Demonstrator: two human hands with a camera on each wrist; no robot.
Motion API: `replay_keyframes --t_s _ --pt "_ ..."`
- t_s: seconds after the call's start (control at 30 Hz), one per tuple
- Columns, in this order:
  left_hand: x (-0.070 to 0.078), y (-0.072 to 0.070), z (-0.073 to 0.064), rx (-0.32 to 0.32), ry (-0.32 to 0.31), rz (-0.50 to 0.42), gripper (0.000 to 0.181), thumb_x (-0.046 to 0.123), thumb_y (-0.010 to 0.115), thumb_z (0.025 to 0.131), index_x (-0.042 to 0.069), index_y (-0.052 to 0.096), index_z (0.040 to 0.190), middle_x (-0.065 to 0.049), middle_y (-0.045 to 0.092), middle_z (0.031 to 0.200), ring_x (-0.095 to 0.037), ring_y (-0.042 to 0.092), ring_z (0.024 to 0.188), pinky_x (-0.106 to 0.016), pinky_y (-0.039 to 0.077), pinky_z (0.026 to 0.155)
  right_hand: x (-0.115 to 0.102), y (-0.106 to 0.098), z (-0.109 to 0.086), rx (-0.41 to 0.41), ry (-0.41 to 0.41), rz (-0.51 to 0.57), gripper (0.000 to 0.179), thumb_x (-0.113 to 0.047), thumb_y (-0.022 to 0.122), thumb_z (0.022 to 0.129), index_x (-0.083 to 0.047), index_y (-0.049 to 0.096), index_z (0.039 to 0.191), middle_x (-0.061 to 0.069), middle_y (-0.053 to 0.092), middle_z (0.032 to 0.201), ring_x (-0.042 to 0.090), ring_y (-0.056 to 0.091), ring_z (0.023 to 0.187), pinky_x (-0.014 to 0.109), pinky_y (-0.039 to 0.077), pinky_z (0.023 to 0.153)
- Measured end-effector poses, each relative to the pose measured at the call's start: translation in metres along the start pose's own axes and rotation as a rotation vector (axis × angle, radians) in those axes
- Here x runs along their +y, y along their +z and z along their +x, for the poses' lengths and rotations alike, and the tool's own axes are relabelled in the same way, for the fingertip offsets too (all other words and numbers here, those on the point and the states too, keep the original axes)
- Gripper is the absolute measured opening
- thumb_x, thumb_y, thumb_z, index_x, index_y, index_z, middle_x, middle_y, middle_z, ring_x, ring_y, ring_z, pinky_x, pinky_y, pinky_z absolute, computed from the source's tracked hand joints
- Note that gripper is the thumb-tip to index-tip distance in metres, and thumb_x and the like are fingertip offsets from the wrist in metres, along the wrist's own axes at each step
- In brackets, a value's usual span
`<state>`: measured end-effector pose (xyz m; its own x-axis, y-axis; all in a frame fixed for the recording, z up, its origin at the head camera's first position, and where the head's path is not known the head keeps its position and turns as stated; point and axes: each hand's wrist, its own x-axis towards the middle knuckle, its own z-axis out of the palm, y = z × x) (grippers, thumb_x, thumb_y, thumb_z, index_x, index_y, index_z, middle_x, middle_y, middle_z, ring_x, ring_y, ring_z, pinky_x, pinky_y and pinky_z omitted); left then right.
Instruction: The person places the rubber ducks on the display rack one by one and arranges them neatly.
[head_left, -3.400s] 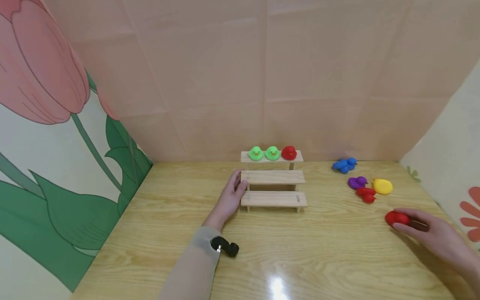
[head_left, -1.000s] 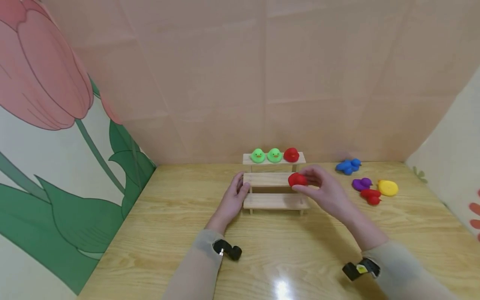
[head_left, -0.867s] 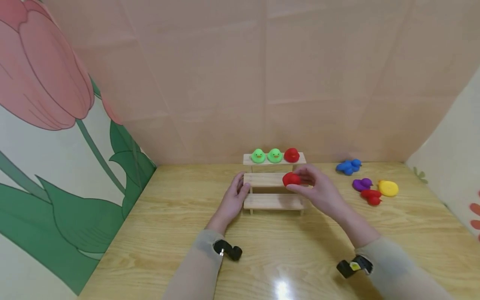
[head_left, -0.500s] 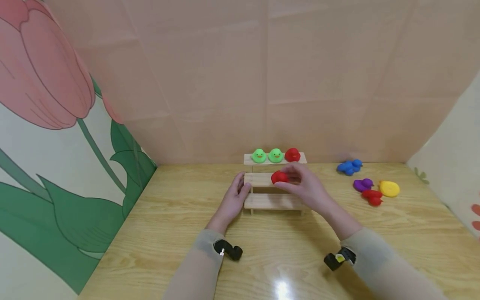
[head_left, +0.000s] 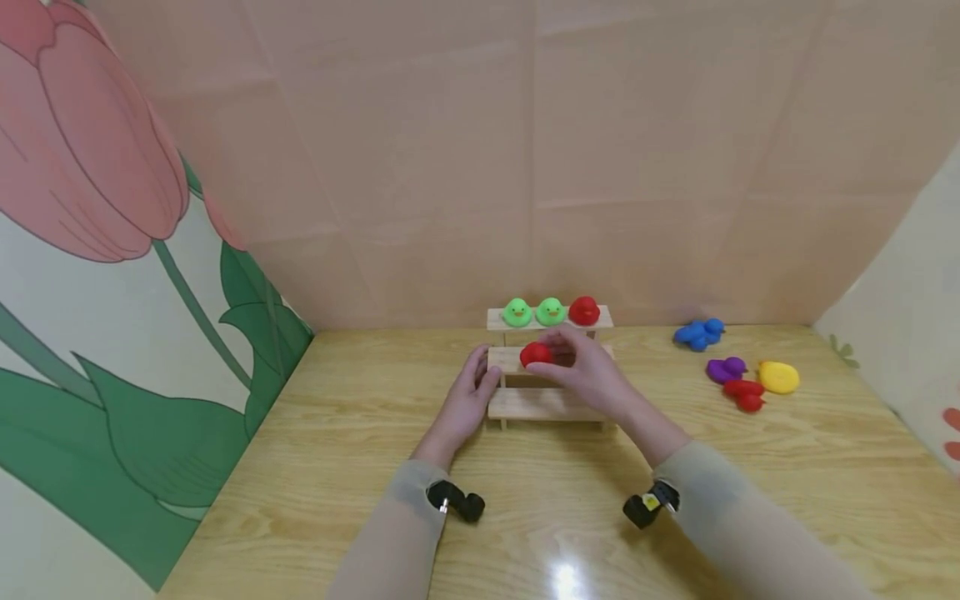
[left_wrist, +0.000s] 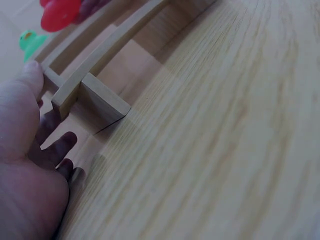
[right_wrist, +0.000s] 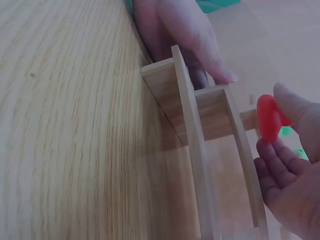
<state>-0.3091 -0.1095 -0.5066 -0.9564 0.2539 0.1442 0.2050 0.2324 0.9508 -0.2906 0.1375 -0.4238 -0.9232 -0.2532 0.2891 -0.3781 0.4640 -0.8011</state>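
Observation:
My right hand (head_left: 588, 371) pinches a red rubber duck (head_left: 536, 355) between thumb and fingers, over the left part of the middle step of a three-tier wooden stand (head_left: 551, 403). In the right wrist view the red duck (right_wrist: 269, 119) appears slightly off that step; contact is unclear. My left hand (head_left: 467, 398) grips the stand's left end, thumb at the middle step; the left wrist view shows its other fingers beside the wood. Along the top step sit two green ducks (head_left: 517, 312) and another red duck (head_left: 584, 311), the red one rightmost.
To the right on the wooden table (head_left: 360, 392) lie a blue duck shape (head_left: 699, 334), a purple duck (head_left: 726, 369), a yellow duck (head_left: 778, 377) and a red duck (head_left: 744, 395). A beige sheet (head_left: 420, 208) hangs behind; a flower-patterned panel (head_left: 150, 400) flanks the left side.
My right hand took the red duck from the table's right side to the stand, then moved it leftward along the middle step. The left hand keeps its place at the stand's left end.

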Motion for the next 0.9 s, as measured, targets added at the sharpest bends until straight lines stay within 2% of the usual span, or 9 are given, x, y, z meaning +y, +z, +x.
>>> replay_keyframes --t_s 0.3,0.6,0.9 --pt "0.0 0.0 -0.001 -0.002 -0.001 0.002 0.069 0.058 0.051 0.115 0.031 0.029 0.175 -0.011 0.041 0.174 -0.024 0.038 0.16 -0.05 0.034 0.129 0.0 0.015 0.008 -0.009 0.026 0.018 0.044 -0.025 0.089 0.098 -0.012 0.067 0.134 0.007 0.073 0.127 0.029 0.067 0.121 0.051 0.054 0.111" --pt "-0.001 -0.001 -0.001 -0.004 -0.001 0.026 0.072 0.061 0.049 0.114 0.03 0.028 0.176 -0.012 0.04 0.175 -0.026 0.036 0.161 -0.051 0.033 0.129 -0.004 0.022 0.012 0.006 0.029 -0.022 0.042 -0.025 0.089 0.099 -0.013 0.068 0.133 0.005 0.073 0.121 0.026 0.066 0.107 0.043 0.055 0.096" --pt "-0.001 -0.001 0.0 0.001 0.007 0.029 0.074 0.063 0.049 0.113 0.029 0.028 0.176 -0.013 0.04 0.174 -0.026 0.036 0.161 -0.05 0.033 0.13 -0.003 0.025 0.015 0.013 0.024 -0.051 0.042 -0.027 0.089 0.098 -0.013 0.068 0.132 0.005 0.074 0.119 0.025 0.068 0.107 0.044 0.056 0.096"
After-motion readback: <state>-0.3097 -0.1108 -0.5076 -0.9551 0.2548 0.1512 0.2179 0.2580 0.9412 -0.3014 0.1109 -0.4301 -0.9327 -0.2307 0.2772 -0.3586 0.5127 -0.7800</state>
